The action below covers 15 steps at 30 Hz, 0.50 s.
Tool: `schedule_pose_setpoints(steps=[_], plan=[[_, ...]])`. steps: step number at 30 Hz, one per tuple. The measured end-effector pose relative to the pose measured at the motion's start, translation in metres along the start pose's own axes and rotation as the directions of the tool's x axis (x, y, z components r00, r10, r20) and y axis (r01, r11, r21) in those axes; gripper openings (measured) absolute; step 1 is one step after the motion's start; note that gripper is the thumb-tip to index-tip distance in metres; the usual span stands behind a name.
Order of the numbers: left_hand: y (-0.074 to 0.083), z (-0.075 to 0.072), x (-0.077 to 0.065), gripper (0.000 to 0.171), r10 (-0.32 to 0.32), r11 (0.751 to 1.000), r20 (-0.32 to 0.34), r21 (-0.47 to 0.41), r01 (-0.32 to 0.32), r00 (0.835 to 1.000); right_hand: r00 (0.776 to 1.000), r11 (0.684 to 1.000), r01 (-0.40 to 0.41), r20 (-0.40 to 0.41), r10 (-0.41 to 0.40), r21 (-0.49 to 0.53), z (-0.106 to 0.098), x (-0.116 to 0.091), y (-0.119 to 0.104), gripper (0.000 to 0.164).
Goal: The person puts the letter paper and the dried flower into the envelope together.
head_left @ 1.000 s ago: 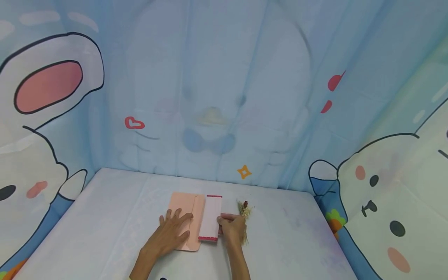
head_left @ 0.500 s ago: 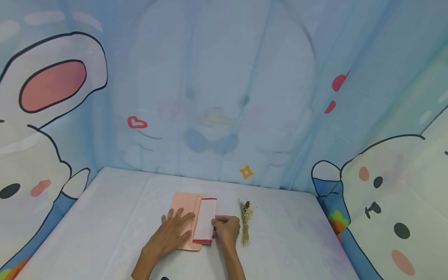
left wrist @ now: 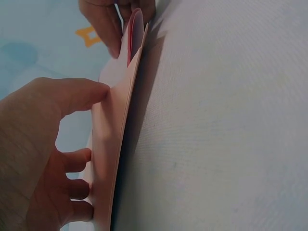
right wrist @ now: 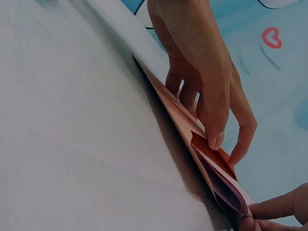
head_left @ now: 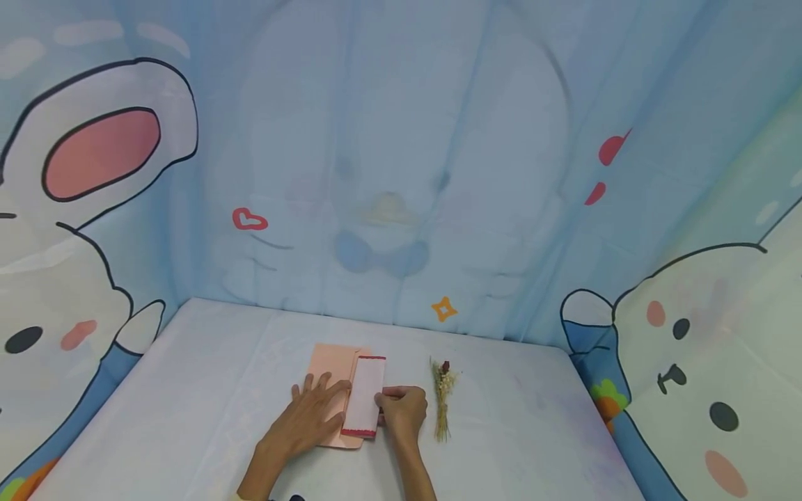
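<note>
A peach paper envelope [head_left: 331,358] lies on the table with its mouth toward the right. My left hand [head_left: 303,421] rests on it with fingers spread, the thumb and fingertips touching its top face. A folded pale pink card [head_left: 363,396] with red-edged ends lies along the envelope's right side. My right hand [head_left: 406,412] pinches the card's right edge between thumb and fingers. In the right wrist view, the envelope's orange lining [right wrist: 211,151] shows at the parted mouth, and the folded card [right wrist: 226,190] stands at that mouth, its far edge hidden.
A small bunch of dried flowers [head_left: 442,403] with a dark red bloom lies just right of my right hand. The table [head_left: 514,424] wears a white cloth. Blue cartoon-printed curtains [head_left: 401,139] stand behind and at both sides.
My right hand has moved left with the card, which now overlaps more of the envelope. The dried flowers have come out from behind that hand. My left hand stays on the envelope.
</note>
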State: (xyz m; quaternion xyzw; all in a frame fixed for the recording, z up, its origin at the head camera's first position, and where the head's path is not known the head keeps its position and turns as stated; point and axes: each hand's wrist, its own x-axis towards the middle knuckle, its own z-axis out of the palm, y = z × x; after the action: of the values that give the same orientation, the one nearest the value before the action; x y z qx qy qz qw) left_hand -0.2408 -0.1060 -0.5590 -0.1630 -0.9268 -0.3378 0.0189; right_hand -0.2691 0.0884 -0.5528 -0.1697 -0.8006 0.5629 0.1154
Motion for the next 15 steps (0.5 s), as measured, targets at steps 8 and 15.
schedule_pose_setpoints(steps=[8, 15], plan=[[-0.001, 0.0, 0.001, 0.053, 0.002, 1.0, -0.002, 0.006, -0.002, 1.0, 0.999, 0.998, 0.027, -0.022, -0.028, -0.051, 0.006, 0.001, 0.002, 0.003], [0.0, -0.002, 0.0, 0.054, -0.002, 1.0, 0.009, 0.002, 0.002, 1.0, 0.998, 0.996, 0.04, -0.041, -0.043, -0.075, 0.013, 0.0, 0.002, 0.004]])
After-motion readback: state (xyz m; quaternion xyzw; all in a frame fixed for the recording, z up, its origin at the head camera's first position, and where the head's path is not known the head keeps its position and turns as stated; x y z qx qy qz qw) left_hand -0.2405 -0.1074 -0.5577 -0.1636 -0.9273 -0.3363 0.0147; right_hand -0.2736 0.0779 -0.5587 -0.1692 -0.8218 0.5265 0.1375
